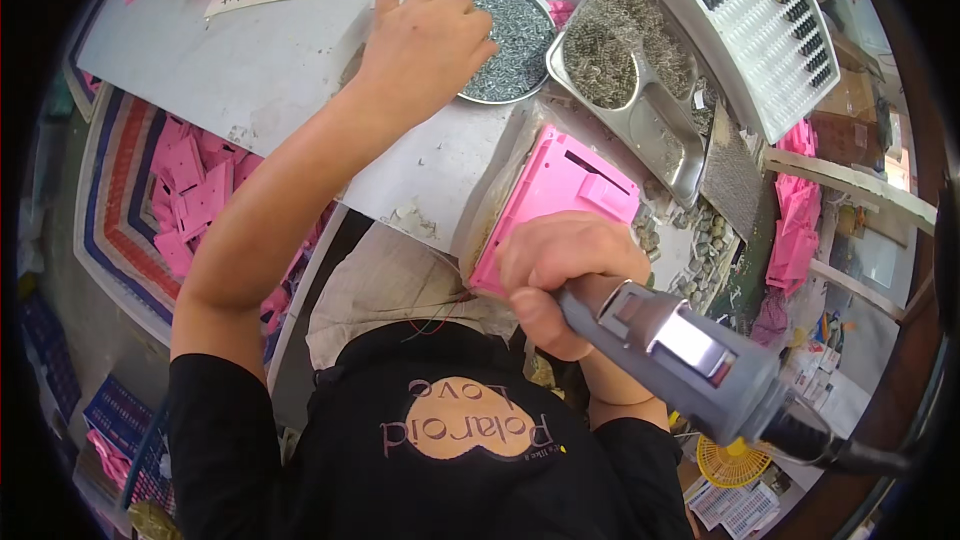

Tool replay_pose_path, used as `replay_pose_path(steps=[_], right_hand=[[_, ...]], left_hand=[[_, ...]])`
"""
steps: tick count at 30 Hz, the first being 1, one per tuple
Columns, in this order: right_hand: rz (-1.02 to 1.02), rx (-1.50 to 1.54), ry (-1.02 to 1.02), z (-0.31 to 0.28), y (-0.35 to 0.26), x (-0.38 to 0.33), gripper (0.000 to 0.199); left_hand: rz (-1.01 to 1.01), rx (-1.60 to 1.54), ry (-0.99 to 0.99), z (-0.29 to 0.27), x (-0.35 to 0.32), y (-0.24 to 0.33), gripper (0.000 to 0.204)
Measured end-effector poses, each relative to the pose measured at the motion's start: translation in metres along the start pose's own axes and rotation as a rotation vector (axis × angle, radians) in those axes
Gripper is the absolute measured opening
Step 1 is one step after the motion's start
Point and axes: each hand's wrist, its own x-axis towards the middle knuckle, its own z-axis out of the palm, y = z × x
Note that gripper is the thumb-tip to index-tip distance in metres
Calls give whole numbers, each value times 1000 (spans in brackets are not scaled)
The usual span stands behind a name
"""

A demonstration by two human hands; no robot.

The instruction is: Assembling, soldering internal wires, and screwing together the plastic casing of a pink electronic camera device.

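My left hand [425, 45] reaches over the left rim of a round metal dish [515, 40] full of small silvery screws. Its fingers are bent and closed, with the tips hidden, so I cannot make out what they hold. My right hand [572, 265] is wrapped round a grey electric screwdriver [690, 350], whose cable end points to the lower right. Just beyond that hand a pink plastic housing [560, 180] with a dark slot lies at the table's near edge. The screwdriver's tip is hidden behind my fingers.
A metal tray [665, 145] of small springs [625, 40] stands right of the dish. Behind it leans a white rack [755, 30] with rows of black parts. Small metal pieces [700, 260] lie near the housing. At left, a striped sack [125, 210] holds pink parts [200, 190].
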Motion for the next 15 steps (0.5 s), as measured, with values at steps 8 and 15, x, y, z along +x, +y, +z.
replay_pose_path(steps=[8, 15], right_hand=[[14, 22, 75, -9, -7, 3, 16], [-54, 334, 229, -20, -57, 3, 32]], left_hand=[[42, -269, 10, -15, -3, -2, 11], [216, -724, -67, -71, -84, 71, 20]])
